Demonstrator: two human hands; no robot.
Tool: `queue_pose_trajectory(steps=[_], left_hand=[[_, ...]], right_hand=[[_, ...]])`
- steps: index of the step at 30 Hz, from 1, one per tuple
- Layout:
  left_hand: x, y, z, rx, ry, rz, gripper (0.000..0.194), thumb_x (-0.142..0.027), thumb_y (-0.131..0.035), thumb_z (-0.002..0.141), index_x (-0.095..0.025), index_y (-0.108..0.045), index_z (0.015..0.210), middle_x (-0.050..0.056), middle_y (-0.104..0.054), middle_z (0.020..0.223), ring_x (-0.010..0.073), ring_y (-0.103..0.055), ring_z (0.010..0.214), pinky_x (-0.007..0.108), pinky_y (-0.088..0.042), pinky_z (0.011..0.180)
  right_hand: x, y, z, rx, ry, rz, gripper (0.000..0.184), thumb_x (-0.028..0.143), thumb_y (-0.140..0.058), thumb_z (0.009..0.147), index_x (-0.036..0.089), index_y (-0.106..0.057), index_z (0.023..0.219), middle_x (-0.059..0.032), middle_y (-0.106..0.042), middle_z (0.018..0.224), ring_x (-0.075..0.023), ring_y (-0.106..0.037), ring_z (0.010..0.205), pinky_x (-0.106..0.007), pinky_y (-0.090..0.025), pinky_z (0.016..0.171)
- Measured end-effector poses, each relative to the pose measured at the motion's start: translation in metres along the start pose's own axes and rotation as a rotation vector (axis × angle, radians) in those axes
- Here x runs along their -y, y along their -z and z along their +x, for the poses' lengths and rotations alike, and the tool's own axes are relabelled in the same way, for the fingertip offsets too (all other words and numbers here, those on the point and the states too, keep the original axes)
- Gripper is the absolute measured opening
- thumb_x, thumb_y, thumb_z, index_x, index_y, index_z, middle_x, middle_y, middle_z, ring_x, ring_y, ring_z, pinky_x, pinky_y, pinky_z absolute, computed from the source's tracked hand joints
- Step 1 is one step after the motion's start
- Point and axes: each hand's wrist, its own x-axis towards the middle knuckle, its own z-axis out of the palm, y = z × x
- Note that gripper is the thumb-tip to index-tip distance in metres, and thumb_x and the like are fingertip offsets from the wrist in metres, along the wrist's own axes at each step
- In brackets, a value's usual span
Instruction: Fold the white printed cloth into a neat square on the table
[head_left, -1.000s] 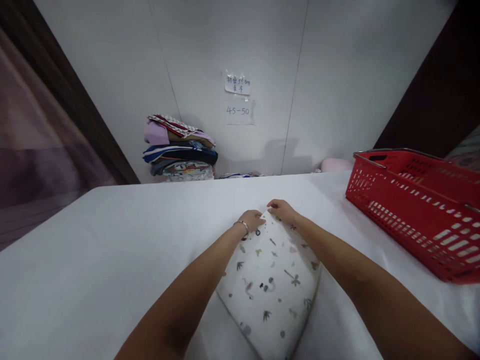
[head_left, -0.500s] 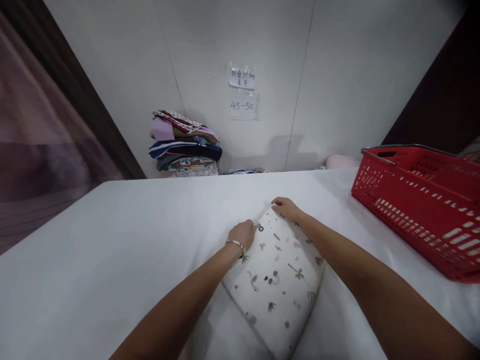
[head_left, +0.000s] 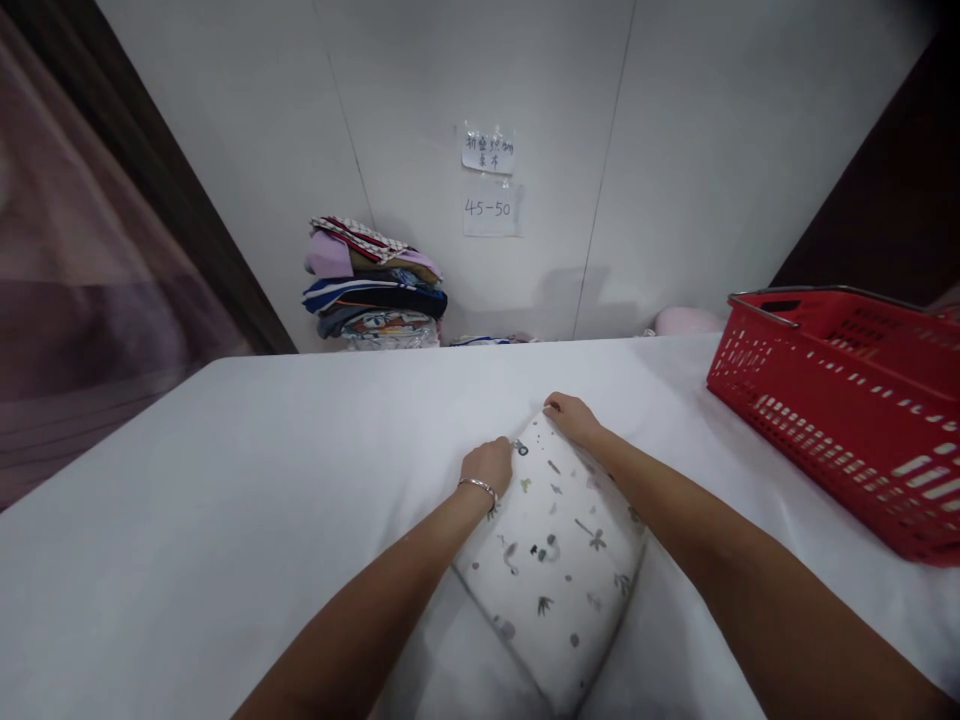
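Note:
A white cloth piece (head_left: 555, 560) printed with small palm trees, leaves and animal-like figures lies on the white-covered table (head_left: 262, 480), one corner pointing away from me. My left hand (head_left: 487, 468), with a silver bracelet at the wrist, is closed on its upper left edge. A small dark ring-like detail shows on the cloth beside those fingers; I cannot tell whether it is printed or attached. At the far corner, the cloth is pinched between the fingers of my right hand (head_left: 571, 415). My right forearm covers part of the right edge.
On the right of the table stands a red perforated basket (head_left: 840, 400) with a metal handle. Beyond the far edge, a stack of folded clothes (head_left: 375, 285) rises against the wall, with a pink item (head_left: 686, 321) farther right. Paper signs (head_left: 491, 208) hang there. A curtain (head_left: 90, 280) is at left.
Both hands keep their hold at nearly the same spots. The view has shifted slightly, and the cloth's left side sits a little farther right.

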Motion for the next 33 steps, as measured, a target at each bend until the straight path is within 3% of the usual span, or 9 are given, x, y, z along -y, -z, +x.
queue_pose_trajectory(steps=[10, 13, 16, 18, 21, 25, 29, 31, 33], left_hand=[[-0.003, -0.001, -0.001, -0.037, 0.010, 0.088, 0.034, -0.025, -0.025, 0.088, -0.016, -0.055, 0.101, 0.013, -0.064, 0.088, 0.0239, -0.059, 0.088, 0.034, -0.043, 0.070], [-0.007, 0.001, -0.005, -0.154, -0.044, 0.123, 0.033, -0.022, -0.028, 0.087, -0.016, -0.056, 0.103, 0.013, -0.059, 0.107, 0.0247, -0.051, 0.103, 0.037, -0.041, 0.080], [-0.015, 0.000, -0.009, -0.247, -0.243, 0.106, 0.038, -0.025, -0.030, 0.087, -0.021, -0.046, 0.121, 0.007, -0.042, 0.134, 0.0220, -0.035, 0.122, 0.040, -0.028, 0.099], [-0.020, -0.005, -0.010, -0.191, -0.335, 0.078, 0.047, -0.038, -0.030, 0.087, -0.020, -0.035, 0.131, 0.006, -0.029, 0.143, 0.0218, -0.024, 0.130, 0.041, -0.020, 0.105], [-0.021, -0.015, -0.009, -0.034, -0.299, 0.043, 0.065, -0.053, -0.026, 0.084, -0.014, -0.026, 0.136, 0.009, -0.019, 0.146, 0.0237, -0.017, 0.133, 0.041, -0.019, 0.107], [-0.017, -0.022, -0.007, -0.019, -0.274, 0.029, 0.068, -0.055, -0.021, 0.084, -0.014, -0.021, 0.138, 0.008, -0.013, 0.148, 0.0230, -0.013, 0.135, 0.041, -0.017, 0.108], [-0.015, -0.024, -0.007, -0.032, -0.276, 0.032, 0.069, -0.055, -0.021, 0.084, -0.013, -0.021, 0.139, 0.008, -0.014, 0.147, 0.0228, -0.015, 0.134, 0.040, -0.017, 0.108], [-0.016, -0.024, -0.007, -0.041, -0.278, 0.032, 0.069, -0.055, -0.022, 0.084, -0.012, -0.024, 0.138, 0.010, -0.017, 0.147, 0.0234, -0.016, 0.134, 0.039, -0.017, 0.108], [-0.016, -0.024, -0.005, -0.045, -0.280, 0.028, 0.068, -0.055, -0.023, 0.084, -0.012, -0.027, 0.136, 0.010, -0.018, 0.146, 0.0240, -0.017, 0.134, 0.039, -0.017, 0.107]], right_hand=[[0.006, 0.004, -0.009, 0.058, 0.039, -0.134, 0.023, 0.029, -0.039, 0.086, 0.021, -0.059, 0.094, -0.0077, -0.064, 0.097, -0.0217, -0.055, 0.085, -0.029, -0.035, 0.067], [0.007, 0.005, -0.008, 0.066, 0.029, -0.123, 0.024, 0.029, -0.039, 0.086, 0.021, -0.060, 0.094, -0.0072, -0.065, 0.097, -0.0213, -0.056, 0.085, -0.028, -0.035, 0.067], [0.006, 0.003, -0.007, 0.078, 0.022, -0.122, 0.026, 0.032, -0.039, 0.086, 0.021, -0.061, 0.095, -0.0059, -0.065, 0.095, -0.0198, -0.056, 0.084, -0.026, -0.036, 0.067], [0.004, 0.003, -0.006, 0.089, 0.018, -0.125, 0.028, 0.033, -0.038, 0.086, 0.022, -0.061, 0.096, -0.0046, -0.066, 0.095, -0.0186, -0.056, 0.085, -0.025, -0.037, 0.069], [0.001, 0.006, -0.002, 0.110, 0.017, -0.135, 0.031, 0.037, -0.036, 0.088, 0.022, -0.062, 0.098, -0.0033, -0.066, 0.097, -0.0178, -0.057, 0.087, -0.025, -0.038, 0.072], [0.008, 0.011, -0.003, 0.156, -0.008, -0.241, 0.041, 0.042, -0.029, 0.090, 0.021, -0.062, 0.101, -0.0069, -0.064, 0.103, -0.0210, -0.056, 0.095, -0.029, -0.039, 0.077], [0.024, 0.005, -0.021, 0.032, 0.164, -0.337, 0.050, 0.043, -0.026, 0.091, 0.016, -0.041, 0.130, -0.0121, -0.042, 0.134, -0.0243, -0.032, 0.125, -0.038, -0.026, 0.098], [0.028, 0.001, -0.033, 0.097, 0.297, -0.320, 0.058, 0.050, -0.025, 0.089, 0.015, -0.033, 0.135, -0.0107, -0.031, 0.142, -0.0238, -0.020, 0.132, -0.040, -0.015, 0.104], [0.028, -0.004, -0.041, 0.205, 0.354, -0.291, 0.064, 0.057, -0.022, 0.087, 0.016, -0.032, 0.136, -0.0090, -0.029, 0.143, -0.0235, -0.017, 0.133, -0.041, -0.011, 0.106]])
